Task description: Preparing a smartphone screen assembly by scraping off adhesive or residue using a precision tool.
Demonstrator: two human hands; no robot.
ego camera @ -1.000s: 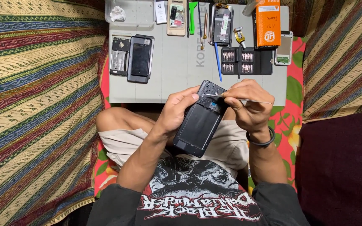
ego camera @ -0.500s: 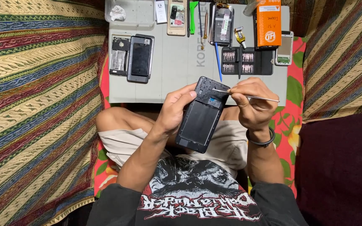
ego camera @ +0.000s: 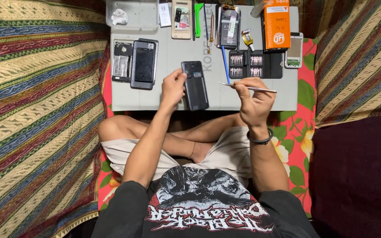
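Clear tray: a shallow clear plastic tray (ego camera: 134, 20) sat far above and left of the left hand, with a crumpled white scrap (ego camera: 120, 16) inside it.
Opened phones: a bare phone frame (ego camera: 122, 60) and a dark phone (ego camera: 144, 64) lay side by side on the grey table (ego camera: 173, 94), up-left of the left hand.
Left hand: the left hand (ego camera: 173, 87) gripped the left edge of a dark phone body (ego camera: 195, 85), which lay on the table just right of that hand, between both hands.
Right hand: the right hand (ego camera: 254, 101) was clenched around metal tweezers (ego camera: 247, 87), their tip pointing left towards the phone body but apart from it.
Bit case: a black open case (ego camera: 255, 64) above the right hand held rows of silvery screwdriver bits.
Orange box: an upright orange rectangular box (ego camera: 277, 24) with a white label patch stood further above the right hand.
Small device: a white-edged device (ego camera: 294, 50) lay just right of the orange box.
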